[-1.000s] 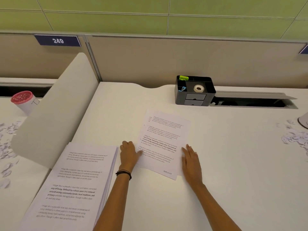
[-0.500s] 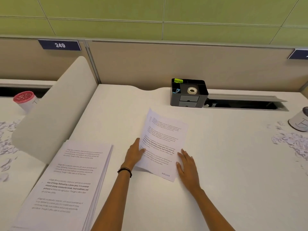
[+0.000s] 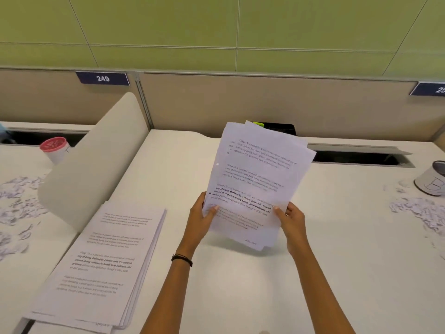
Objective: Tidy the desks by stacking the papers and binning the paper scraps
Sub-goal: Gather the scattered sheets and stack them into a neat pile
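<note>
Head view: my left hand (image 3: 199, 218) and right hand (image 3: 292, 220) each pinch a lower side edge of a sheaf of printed sheets (image 3: 257, 179), thumbs on the front, holding it tilted up over mid-desk (image 3: 337, 261). Open surface runs from my forearms to the right edge, where paper scraps (image 3: 421, 213) lie by a frame-cut can (image 3: 433, 182); the paper stack (image 3: 103, 259) sits at the front-left edge beside the curved divider (image 3: 94, 162). The sheaf hides most of the black organizer (image 3: 281, 128) at the back edge, and the print is too blurred to read.

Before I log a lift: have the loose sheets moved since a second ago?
Yes. The sheets rose off the desk; their top now overlaps the black organizer they earlier lay short of.
</note>
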Tool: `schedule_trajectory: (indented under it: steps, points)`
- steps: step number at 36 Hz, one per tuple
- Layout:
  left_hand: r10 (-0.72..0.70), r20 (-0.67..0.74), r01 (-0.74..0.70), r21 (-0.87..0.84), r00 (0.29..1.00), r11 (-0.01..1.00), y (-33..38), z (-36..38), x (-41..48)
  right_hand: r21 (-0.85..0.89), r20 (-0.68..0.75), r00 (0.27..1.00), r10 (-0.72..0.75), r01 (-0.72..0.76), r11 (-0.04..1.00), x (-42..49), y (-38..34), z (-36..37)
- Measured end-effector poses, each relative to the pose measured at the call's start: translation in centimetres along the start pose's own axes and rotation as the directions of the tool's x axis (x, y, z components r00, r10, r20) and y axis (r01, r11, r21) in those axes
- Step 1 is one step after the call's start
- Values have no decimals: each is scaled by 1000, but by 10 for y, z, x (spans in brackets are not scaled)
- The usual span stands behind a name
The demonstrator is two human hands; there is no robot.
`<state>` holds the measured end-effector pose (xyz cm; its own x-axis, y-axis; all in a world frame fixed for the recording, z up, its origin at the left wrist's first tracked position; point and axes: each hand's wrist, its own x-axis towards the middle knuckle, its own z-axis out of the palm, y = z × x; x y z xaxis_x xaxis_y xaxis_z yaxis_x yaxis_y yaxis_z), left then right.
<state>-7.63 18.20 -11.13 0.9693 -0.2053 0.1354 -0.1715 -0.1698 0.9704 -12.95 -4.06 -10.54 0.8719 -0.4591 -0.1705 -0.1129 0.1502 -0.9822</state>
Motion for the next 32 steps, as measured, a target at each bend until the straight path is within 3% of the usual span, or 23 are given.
schedule_trajectory:
  steps: [6,10,23,32]
  points:
    - [89,-113,-97,-69,990,993,33,12,-1,14,16,977,-211,211,977,-12,-31,-2]
    - [89,-204,-113,-112,975,987,44,19,-1,-69,30,955,-294,295,953,-17,-33,-4]
    - [39,-177,-53,-76,983,996,32,35,-13,-255,121,972,-204,229,939,-19,-12,-6]
    - [34,-208,-39,-24,978,999,24,11,-15,-205,120,975,-189,211,956,-21,-14,13]
